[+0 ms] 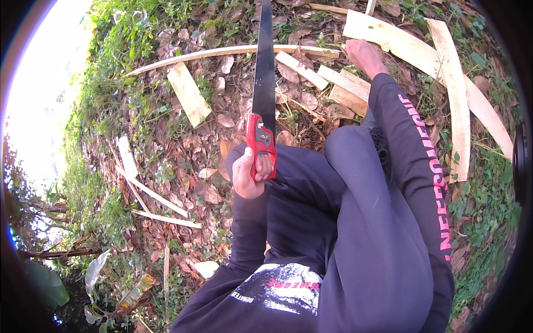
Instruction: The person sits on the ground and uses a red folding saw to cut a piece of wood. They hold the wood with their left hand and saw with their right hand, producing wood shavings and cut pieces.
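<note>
The wide board (397, 40), upper right, would want steadying; the saw (264, 83), upper centre, a straight stroke. The left hand (248, 178) grasps its red handle (254, 129); the right hand (365, 57) curls at the board's end, grip unclear.

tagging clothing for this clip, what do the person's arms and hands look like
The left hand and right hand are bare, without gloves. The left sleeve and right sleeve are long and black, reaching about the wrists; the left looks plain along the forearm, the right carries large pink lettering down its length.
</note>
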A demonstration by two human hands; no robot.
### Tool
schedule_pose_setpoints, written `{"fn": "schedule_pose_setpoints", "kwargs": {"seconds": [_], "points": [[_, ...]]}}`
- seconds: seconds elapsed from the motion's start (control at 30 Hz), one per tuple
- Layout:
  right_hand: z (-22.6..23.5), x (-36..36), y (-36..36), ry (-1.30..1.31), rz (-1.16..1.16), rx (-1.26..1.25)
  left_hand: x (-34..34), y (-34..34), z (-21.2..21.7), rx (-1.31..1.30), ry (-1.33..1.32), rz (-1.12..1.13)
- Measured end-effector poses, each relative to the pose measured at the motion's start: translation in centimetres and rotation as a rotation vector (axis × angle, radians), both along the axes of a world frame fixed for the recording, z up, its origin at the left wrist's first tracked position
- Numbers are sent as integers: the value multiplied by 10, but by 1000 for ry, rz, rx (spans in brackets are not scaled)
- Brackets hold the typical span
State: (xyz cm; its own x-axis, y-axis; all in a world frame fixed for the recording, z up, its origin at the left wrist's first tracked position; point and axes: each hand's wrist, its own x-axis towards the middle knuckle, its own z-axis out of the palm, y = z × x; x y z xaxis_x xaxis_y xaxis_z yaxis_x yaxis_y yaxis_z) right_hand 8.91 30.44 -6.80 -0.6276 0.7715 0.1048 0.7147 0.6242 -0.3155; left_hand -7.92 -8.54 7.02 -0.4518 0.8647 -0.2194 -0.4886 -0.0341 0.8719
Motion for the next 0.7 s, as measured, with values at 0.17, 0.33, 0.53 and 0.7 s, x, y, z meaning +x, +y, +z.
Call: {"fn": "schedule_pose_setpoints", "kwargs": {"seconds": [0.17,0.33,0.53,0.7], "points": [[-3,9,8,61,173,55,2,4,7,-45,26,-28],[16,12,-1,145,206,-40,0,-2,9,-98,31,-24],[76,121,41,56,221,189,1,-9,-2,-65,-42,8],[97,253,49,30,-121,-147,-3,-2,-19,-74,-54,-45]]}}
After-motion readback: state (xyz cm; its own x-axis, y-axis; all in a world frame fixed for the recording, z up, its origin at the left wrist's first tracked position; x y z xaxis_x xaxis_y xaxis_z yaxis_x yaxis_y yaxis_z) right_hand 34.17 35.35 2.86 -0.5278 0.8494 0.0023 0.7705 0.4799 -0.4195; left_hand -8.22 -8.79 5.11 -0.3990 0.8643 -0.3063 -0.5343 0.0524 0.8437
